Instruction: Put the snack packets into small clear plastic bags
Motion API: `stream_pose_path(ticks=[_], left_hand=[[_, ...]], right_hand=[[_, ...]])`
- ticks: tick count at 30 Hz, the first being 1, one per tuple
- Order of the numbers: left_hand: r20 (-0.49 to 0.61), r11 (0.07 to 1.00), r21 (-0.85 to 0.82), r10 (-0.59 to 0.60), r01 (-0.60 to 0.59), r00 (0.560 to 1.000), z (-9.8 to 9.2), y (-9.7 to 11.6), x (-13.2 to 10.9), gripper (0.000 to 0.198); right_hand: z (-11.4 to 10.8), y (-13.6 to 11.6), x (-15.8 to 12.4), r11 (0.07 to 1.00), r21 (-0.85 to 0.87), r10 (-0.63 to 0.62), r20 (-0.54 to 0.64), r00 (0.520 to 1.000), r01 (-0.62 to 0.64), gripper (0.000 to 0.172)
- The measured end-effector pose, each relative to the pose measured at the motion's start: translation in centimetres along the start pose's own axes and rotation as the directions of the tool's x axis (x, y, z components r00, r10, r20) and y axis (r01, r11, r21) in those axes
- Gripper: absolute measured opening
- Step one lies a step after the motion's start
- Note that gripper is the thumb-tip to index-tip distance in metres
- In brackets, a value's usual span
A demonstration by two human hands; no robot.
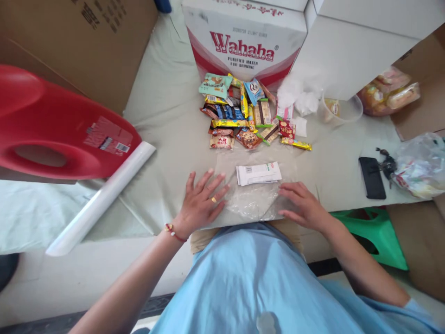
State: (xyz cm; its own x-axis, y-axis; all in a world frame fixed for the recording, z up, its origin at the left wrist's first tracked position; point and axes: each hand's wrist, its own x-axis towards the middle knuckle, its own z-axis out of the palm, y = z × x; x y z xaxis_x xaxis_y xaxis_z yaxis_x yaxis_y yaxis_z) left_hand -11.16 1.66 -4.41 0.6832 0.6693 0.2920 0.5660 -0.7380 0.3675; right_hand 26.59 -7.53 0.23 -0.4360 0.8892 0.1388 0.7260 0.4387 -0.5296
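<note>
My left hand (204,198) lies with its fingers spread on the cloth, at the left edge of a clear plastic bag (250,202). On the bag's other side is my right hand (299,204), its fingers apart and its fingertips by the bag's edge. Neither hand holds anything. Flat on the bag, between the two hands, rests a white packet (259,174) with a barcode and small green and red print. Beyond it sits a pile of wrapped snacks (239,111) in yellow, blue, red and green wrappers.
A Wahaba-style white and red water carton (243,46) stands behind the snacks. Left are a red plastic jug (69,125) and a white roll (104,199). Right are a clear bowl (342,116), a black phone-like object (371,177), keys (387,164), a plastic bag (424,164) and a green stool (378,241).
</note>
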Motion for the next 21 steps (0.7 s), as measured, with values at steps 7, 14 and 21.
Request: stream_pose_path(ticks=[7,14,21], left_hand=[[0.249,0.977,-0.209,0.012,0.042,0.968,-0.1,0.7,0.2,0.041],[0.210,0.919,-0.338,-0.137,0.203,0.968,-0.7,-0.4,1.5,0.020],[0.024,0.785,-0.470,-0.445,0.403,0.895,0.3,-0.1,2.8,0.017]], right_hand=[[2.7,0.8,-4.5,0.991,0.044,0.127,-0.002,0.992,-0.127,0.022],[-2.1,2.2,0.0,0.956,0.237,0.150,0.103,0.983,-0.170,0.027],[-4.7,6.1,7.5,0.937,0.218,0.260,0.083,0.962,-0.272,0.030]])
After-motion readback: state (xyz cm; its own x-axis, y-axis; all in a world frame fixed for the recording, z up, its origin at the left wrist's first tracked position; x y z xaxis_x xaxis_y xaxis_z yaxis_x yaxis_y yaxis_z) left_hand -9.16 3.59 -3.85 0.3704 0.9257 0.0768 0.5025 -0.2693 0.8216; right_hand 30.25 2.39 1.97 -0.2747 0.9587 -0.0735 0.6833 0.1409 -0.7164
